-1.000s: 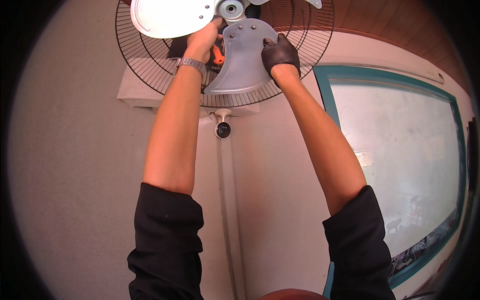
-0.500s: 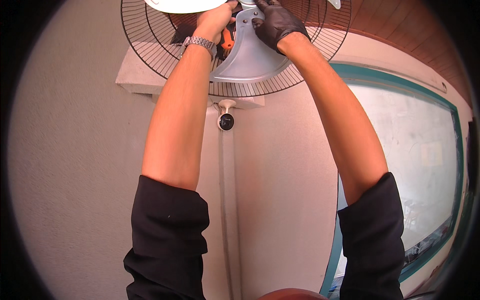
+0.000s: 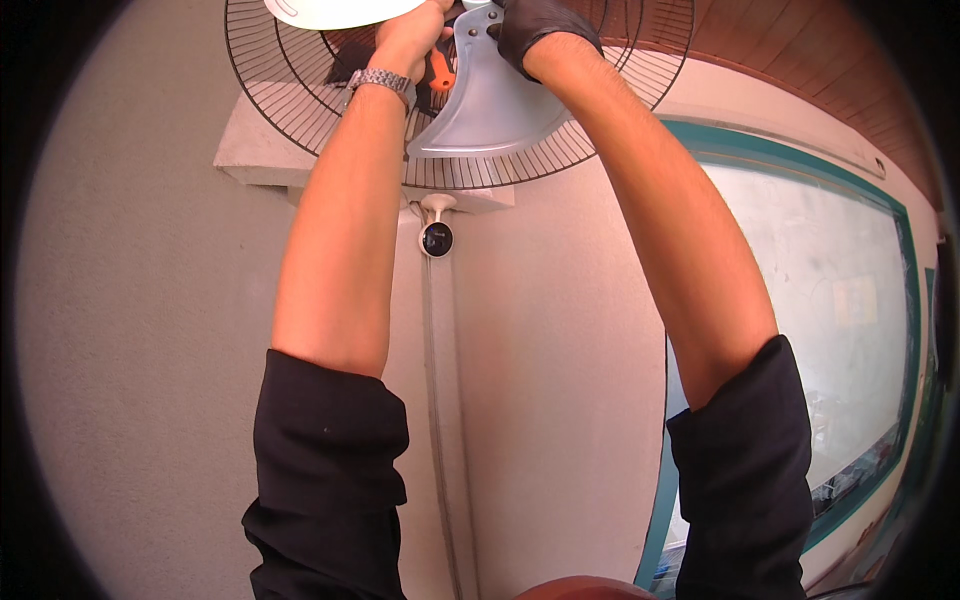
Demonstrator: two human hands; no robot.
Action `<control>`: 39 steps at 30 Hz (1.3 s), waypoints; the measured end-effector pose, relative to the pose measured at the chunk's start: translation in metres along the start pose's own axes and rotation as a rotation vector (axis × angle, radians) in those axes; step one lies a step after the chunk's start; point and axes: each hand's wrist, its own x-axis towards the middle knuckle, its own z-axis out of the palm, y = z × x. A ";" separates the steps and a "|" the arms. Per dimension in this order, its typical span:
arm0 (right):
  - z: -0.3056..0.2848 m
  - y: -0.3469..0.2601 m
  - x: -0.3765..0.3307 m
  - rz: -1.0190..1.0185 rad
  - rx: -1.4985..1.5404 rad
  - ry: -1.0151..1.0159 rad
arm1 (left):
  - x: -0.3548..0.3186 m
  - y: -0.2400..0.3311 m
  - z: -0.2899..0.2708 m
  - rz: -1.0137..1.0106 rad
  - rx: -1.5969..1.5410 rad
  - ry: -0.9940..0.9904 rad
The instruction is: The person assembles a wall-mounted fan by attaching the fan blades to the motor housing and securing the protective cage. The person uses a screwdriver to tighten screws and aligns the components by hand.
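My left hand [image 3: 408,42], bare with a metal-band wristwatch [image 3: 383,82], reaches up to the middle of a fan. Its fingers are curled and partly cut off by the top edge, so what they close on is hidden. An orange tool handle [image 3: 441,72] with black parts shows just beside that palm; whether it is held is unclear. My right hand [image 3: 540,32], in a black glove, grips the root of a grey fan blade [image 3: 490,105] near its rivets, thumb against the metal. Another pale blade [image 3: 345,10] lies left of the hub, which is mostly out of view.
The black wire guard [image 3: 470,175] curves behind the blades. Below hangs a small round white-and-black camera [image 3: 437,238] under a concrete ledge [image 3: 262,150], with a cable running down the wall. A teal-framed window [image 3: 820,300] stands right, under a wooden ceiling [image 3: 800,60].
The whole view has shifted, so fan, arms and camera sit slightly left and higher. My right hand has moved up slightly at the blade's root; both hands stay at the fan's middle.
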 end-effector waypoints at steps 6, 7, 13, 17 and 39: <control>0.006 0.003 0.004 -0.006 -0.008 0.031 | -0.001 0.000 0.004 0.029 0.010 0.018; 0.010 0.006 0.009 -0.016 -0.028 0.048 | 0.002 0.000 0.005 0.009 -0.019 0.016; 0.011 0.007 0.011 0.018 -0.039 0.037 | -0.008 -0.004 0.012 -0.056 -0.160 0.096; 0.002 -0.002 -0.001 -0.021 -0.001 0.002 | 0.009 -0.016 -0.004 -0.027 -0.147 0.069; 0.011 0.011 0.016 -0.036 -0.036 0.039 | 0.026 -0.028 0.003 0.074 -0.395 0.037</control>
